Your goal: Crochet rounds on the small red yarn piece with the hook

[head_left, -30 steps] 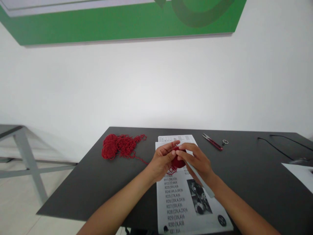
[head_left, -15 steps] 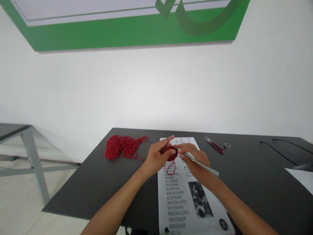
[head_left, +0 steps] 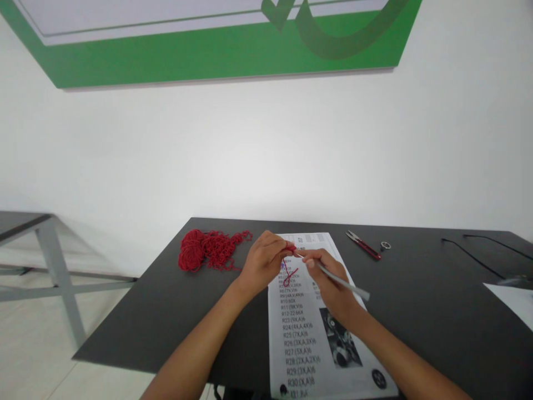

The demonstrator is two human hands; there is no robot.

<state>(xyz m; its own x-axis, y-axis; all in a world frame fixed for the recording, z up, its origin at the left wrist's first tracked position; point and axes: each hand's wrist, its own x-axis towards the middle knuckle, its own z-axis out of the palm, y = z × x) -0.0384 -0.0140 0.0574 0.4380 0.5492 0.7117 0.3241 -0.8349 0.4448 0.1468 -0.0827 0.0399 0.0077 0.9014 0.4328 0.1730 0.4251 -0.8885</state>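
My left hand [head_left: 265, 258] is closed around a small red crochet piece [head_left: 290, 249], most of it hidden behind the fingers. A loose red yarn tail [head_left: 287, 276] dangles below it over the printed sheet. In my right hand [head_left: 328, 278] is a crochet hook with a grey handle [head_left: 345, 284], held like a pen. Its thin metal tip points left and meets the edge of the red piece. To the left of my hands lies a red yarn ball [head_left: 192, 251], with a tangle of loose red yarn [head_left: 220, 250] beside it.
Beneath my hands a printed pattern sheet [head_left: 300, 333] lies on the dark table [head_left: 225, 322]. Thread snips [head_left: 364, 245] with red handles and a small ring [head_left: 385, 245] are at the back right. Farther right are thin black temple-like arms [head_left: 474, 259] and a white paper [head_left: 510, 303].
My left hand has rolled over, its fingers now folded over the red piece, which shows less than before. The yarn tail has shifted. My right hand keeps the hook at the piece.
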